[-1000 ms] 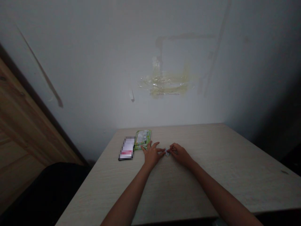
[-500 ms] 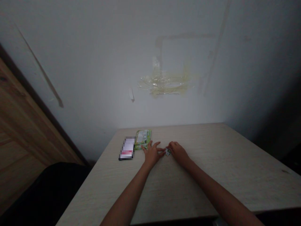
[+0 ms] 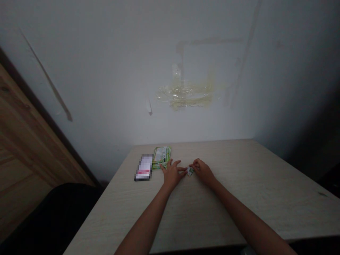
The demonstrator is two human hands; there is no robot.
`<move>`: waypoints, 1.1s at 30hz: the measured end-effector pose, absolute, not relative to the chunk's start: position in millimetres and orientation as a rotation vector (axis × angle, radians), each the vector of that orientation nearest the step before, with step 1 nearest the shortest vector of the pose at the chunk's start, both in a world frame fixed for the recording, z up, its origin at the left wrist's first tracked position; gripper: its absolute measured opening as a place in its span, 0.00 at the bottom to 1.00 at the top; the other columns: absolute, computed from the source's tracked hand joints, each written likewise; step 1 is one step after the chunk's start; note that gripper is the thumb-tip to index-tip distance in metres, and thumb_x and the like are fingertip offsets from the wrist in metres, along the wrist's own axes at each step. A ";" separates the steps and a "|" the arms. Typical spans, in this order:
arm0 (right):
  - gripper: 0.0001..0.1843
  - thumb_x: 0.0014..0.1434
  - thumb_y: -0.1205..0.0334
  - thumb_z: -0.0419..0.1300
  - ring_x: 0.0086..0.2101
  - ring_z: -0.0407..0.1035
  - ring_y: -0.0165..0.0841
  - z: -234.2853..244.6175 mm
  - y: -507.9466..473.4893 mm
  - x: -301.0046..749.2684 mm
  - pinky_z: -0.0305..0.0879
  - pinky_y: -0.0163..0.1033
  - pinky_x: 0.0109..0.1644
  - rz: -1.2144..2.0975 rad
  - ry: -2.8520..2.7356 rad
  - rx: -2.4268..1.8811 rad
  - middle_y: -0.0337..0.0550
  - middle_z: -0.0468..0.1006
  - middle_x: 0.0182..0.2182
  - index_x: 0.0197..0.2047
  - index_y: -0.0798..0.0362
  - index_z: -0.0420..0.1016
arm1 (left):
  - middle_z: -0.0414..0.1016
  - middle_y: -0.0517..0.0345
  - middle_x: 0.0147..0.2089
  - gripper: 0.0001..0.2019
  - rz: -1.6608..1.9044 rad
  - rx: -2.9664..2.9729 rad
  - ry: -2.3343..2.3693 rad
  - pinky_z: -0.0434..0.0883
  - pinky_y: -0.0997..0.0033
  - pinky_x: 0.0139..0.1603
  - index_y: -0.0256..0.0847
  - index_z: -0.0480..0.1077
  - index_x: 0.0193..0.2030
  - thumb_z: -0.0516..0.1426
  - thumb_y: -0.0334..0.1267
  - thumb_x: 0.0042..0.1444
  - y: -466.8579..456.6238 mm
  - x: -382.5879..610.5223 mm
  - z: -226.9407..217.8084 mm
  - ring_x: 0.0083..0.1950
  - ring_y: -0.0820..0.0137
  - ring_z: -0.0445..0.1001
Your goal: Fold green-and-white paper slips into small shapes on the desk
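Both my hands rest on a pale wooden table (image 3: 239,198). My left hand (image 3: 172,173) lies flat with fingers spread, and its fingertips touch a small white and green folded paper piece (image 3: 190,171). My right hand (image 3: 203,170) pinches that same paper piece with curled fingers. Just left of my left hand lies a stack of green and white printed packets (image 3: 161,156). A phone (image 3: 143,167) lies flat beside the stack, further left.
A grey-white wall with old tape marks (image 3: 186,94) stands right behind the table. A wooden panel (image 3: 21,148) slants at the left. A dark rounded shape (image 3: 50,216) sits low at the left, beside the table's edge.
The hands have barely moved. My right hand's fingers have shifted slightly around the small paper piece.
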State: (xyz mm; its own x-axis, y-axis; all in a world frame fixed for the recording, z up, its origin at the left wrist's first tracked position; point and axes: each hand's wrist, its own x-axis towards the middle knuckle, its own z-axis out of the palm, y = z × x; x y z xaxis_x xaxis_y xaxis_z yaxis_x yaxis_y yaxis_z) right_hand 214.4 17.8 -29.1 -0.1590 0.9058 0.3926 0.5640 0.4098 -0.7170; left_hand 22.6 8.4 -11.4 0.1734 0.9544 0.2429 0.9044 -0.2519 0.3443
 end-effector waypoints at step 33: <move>0.06 0.57 0.69 0.57 0.39 0.72 0.34 -21.7 6.2 218.9 0.67 0.39 0.45 0.556 -2.042 -1.130 0.42 0.76 0.36 0.37 0.50 0.68 | 0.67 0.69 0.63 0.11 0.678 2.288 1.911 0.26 0.26 0.62 0.70 0.75 0.43 0.58 0.56 0.54 9.8 23.1 -19.0 0.70 0.50 0.49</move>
State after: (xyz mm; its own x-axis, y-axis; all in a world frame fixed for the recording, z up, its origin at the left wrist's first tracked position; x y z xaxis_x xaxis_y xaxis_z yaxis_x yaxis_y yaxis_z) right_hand 218.9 6.2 -21.7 -0.3513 0.8530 0.3860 0.5394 0.5214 -0.6612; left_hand 23.1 9.8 -19.0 0.1219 0.9525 0.2789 0.9151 -0.2166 0.3400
